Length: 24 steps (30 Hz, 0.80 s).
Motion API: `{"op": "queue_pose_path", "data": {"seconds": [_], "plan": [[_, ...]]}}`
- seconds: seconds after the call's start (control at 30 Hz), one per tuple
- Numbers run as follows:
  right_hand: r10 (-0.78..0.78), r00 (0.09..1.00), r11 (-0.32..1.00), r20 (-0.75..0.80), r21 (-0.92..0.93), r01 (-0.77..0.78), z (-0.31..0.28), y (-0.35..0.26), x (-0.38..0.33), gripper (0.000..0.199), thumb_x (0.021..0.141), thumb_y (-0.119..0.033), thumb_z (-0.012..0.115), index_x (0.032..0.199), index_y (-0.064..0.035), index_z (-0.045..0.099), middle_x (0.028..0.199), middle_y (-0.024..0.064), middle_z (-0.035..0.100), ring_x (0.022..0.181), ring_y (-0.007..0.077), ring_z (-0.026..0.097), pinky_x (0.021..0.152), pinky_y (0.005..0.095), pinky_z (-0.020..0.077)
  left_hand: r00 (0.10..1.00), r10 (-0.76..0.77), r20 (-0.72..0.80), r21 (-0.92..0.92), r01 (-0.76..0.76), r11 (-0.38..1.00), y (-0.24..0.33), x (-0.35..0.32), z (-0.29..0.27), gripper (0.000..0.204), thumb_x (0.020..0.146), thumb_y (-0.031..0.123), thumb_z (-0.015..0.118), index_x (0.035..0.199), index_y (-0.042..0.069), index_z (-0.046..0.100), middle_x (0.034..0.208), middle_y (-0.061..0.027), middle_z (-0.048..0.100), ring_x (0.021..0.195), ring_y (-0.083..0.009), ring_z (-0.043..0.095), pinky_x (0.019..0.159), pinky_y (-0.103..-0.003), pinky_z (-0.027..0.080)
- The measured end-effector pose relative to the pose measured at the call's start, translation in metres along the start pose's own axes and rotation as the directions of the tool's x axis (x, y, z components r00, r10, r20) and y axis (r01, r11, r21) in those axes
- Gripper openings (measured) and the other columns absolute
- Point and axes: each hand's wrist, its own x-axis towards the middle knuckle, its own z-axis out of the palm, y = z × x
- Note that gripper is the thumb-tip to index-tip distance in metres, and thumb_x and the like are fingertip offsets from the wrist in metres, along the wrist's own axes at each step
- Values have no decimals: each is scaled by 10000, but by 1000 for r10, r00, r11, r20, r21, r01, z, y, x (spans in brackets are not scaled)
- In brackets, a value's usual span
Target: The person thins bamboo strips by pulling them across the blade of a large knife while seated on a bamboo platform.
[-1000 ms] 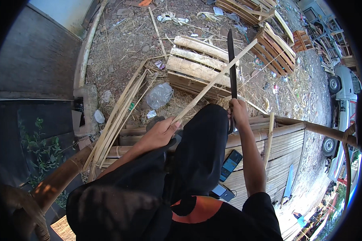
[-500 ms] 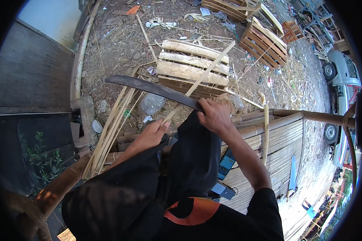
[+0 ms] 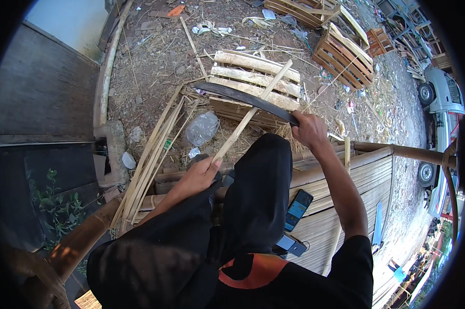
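My left hand [image 3: 202, 175] is closed round the near end of a pale bamboo strip [image 3: 234, 137], which slants away to the upper right. My right hand [image 3: 311, 131] grips a machete [image 3: 237, 96] at its handle, which the fingers mostly hide. The long dark curved blade points left and lies across the strip, apparently touching it partway up. Beyond the blade stands a slatted wooden crate [image 3: 255, 72]. To the left of my left hand, several long bamboo strips [image 3: 152, 149] lean in a loose bundle.
I sit on a bamboo bench [image 3: 364, 177] with a phone [image 3: 298, 210] and a small dark device [image 3: 292, 244] beside my leg. More crates [image 3: 343, 56] stand at the far right, near a parked vehicle [image 3: 441, 98]. A clear plastic bag [image 3: 202, 129] lies on the littered ground.
My right hand has moved farther away and to the right, carrying the machete along the strip toward its far end. My left hand keeps its hold on the strip, nearly in place.
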Motion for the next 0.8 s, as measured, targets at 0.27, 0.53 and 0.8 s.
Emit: {"op": "queue_pose_path", "data": {"seconds": [0.27, 0.53, 0.8], "plan": [[-319, 944, 940, -82, 102, 327, -16, -72, -3, 217, 764, -221, 624, 908, -67, 572, 686, 195, 644, 655, 388, 643, 624, 501, 511, 1000, 21, 22, 77, -22, 997, 14, -7, -1, 394, 1035, 385, 413, 1014, 7, 524, 717, -107, 497, 651, -204, 456, 635, -359, 408], [58, 998, 998, 19, 32, -59, -1, 1, 6, 239, 776, -242, 616, 952, -83, 586, 722, 190, 652, 674, 379, 651, 616, 490, 513, 998, -30, 56, 143, 22, 989, 2, 0, 0, 405, 1028, 375, 417, 1047, -9, 545, 771, -205, 562, 710, -313, 550, 691, -417, 436], [-171, 983, 980, -64, 92, 176, 16, 3, -10, 236, 700, -228, 653, 899, -117, 592, 665, 133, 640, 620, 365, 637, 570, 472, 508, 999, 1, 54, 50, -4, 999, 5, 2, 3, 408, 1031, 375, 414, 990, -17, 522, 718, -177, 514, 660, -277, 471, 654, -413, 417]]}}
